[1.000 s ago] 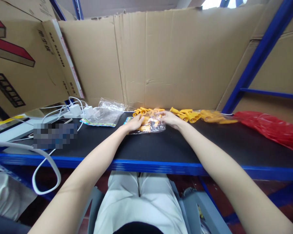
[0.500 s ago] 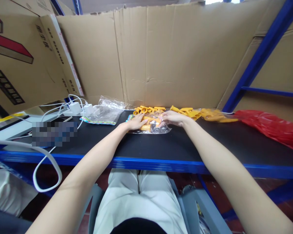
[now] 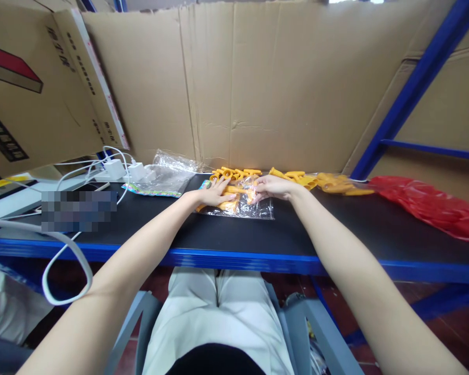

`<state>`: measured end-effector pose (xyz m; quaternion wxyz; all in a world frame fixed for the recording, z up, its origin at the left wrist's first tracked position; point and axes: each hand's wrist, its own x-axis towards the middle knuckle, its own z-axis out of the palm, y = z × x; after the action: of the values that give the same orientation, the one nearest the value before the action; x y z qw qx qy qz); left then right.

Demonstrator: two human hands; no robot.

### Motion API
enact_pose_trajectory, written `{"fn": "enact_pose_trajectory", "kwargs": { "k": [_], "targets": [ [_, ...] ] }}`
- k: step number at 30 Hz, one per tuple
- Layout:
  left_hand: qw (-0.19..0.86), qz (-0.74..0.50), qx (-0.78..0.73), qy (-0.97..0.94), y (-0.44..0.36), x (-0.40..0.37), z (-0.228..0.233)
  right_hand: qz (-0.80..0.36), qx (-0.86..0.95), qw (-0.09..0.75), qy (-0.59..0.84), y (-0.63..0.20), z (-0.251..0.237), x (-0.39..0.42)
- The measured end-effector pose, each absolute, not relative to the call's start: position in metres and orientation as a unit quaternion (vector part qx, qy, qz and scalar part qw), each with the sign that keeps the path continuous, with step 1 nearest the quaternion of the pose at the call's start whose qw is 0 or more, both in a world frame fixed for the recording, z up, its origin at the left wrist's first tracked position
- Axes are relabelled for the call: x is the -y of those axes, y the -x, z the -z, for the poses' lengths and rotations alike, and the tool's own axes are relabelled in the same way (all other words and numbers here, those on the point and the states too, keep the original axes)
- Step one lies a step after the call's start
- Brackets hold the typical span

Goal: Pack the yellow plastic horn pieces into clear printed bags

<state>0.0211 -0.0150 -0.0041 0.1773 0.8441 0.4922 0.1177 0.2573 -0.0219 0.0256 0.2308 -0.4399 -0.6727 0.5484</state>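
In the middle of the black tabletop, a clear plastic bag lies flat with yellow plastic pieces in it. My left hand rests on the bag's left part, palm down, fingers spread. At its right part, my right hand has thumb and fingers closed on the bag, by a yellow piece; whether they pinch film alone or the piece too I cannot tell. Just behind the bag is a row of loose yellow trumpet-shaped pieces. More yellow pieces lie beyond my right hand.
A second clear bag with a coloured edge lies left, beside white chargers and cables. Rightward are bagged yellow pieces and a red plastic bag. Cardboard walls the back; a blue rail edges the table.
The bag under my hands lies flatter and more spread toward me. My left hand's fingers have spread wider, and the yellow pieces in the bag have shifted. The whole view has moved slightly.
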Motion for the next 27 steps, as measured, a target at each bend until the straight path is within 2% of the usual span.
{"fn": "enact_pose_trajectory", "kwargs": {
  "k": [8,14,20,27],
  "targets": [
    [0.174,-0.108,-0.485,-0.85,-0.019,0.005,0.004,-0.56,0.662,0.226,0.444,-0.248,-0.014,0.023],
    [0.149,-0.154,-0.465,-0.859,-0.01,0.013,0.008,-0.604,0.665,0.245,0.364,-0.249,-0.015,0.021],
    [0.167,-0.246,-0.47,-0.831,-0.006,0.019,0.016,-0.553,0.659,0.238,0.451,-0.242,-0.013,0.022],
    [0.163,-0.238,-0.445,-0.848,-0.01,0.027,0.011,-0.552,0.676,0.248,0.421,-0.236,-0.011,0.025]
  ]
}}
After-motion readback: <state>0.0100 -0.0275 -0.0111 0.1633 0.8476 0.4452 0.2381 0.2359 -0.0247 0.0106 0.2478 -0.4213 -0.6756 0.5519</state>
